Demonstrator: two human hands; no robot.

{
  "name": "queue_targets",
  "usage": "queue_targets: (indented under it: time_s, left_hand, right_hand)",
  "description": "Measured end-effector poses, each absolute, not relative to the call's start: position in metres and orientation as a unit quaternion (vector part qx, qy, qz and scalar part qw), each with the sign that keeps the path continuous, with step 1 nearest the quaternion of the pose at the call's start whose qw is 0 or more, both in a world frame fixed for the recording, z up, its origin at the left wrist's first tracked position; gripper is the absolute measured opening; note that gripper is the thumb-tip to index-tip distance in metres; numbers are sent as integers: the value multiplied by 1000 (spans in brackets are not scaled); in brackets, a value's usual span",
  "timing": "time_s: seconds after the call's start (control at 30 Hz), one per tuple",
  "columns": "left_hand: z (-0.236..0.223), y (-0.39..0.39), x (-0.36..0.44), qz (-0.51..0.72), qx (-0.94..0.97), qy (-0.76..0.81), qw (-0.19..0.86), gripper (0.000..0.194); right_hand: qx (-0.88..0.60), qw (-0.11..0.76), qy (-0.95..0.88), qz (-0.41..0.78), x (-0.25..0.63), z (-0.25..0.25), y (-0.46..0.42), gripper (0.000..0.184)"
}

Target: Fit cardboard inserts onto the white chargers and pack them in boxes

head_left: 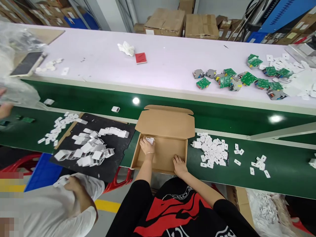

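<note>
Left hand: fingers were together on a small white piece, which sat in the cardboard box, at its rear left corner. Right hand: fingers were apart, laid at the same box's front right corner, holding nothing visible.

Cardboard box, one: stood open on the green bench, lid raised at the far side; the white piece was its only visible content.

Black board, one: lay left of the box and bore a heap of white housings.

White plates, many: lay loose on the bench, just right of the box.

Clear plastic bag, one: stood low at right beside a carton flap and contained many small pale parts.

Large cartons, two: stood behind the white shelf; contents could not be seen
</note>
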State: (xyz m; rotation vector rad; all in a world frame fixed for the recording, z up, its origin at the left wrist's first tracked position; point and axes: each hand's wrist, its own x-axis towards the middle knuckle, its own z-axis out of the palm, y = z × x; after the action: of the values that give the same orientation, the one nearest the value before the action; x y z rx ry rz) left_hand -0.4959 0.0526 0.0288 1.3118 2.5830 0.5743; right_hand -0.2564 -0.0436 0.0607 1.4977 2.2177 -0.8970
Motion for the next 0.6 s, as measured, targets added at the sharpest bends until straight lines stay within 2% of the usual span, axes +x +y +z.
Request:
queue_targets:
  time_s: [0.3,0.47,0.6]
  left_hand:
    - [24,65,-513,237,500,827,101,60]
    - [18,49,-505,274,424,856,111,68]
    - [3,35,-493,296,339,876,171,40]
  right_hand:
    - [518,163,784,-302,-256,61,-45,77]
    - [513,164,790,-294,-255,62,-45,78]
    - [511,160,793,-292,-254,60,-45,78]
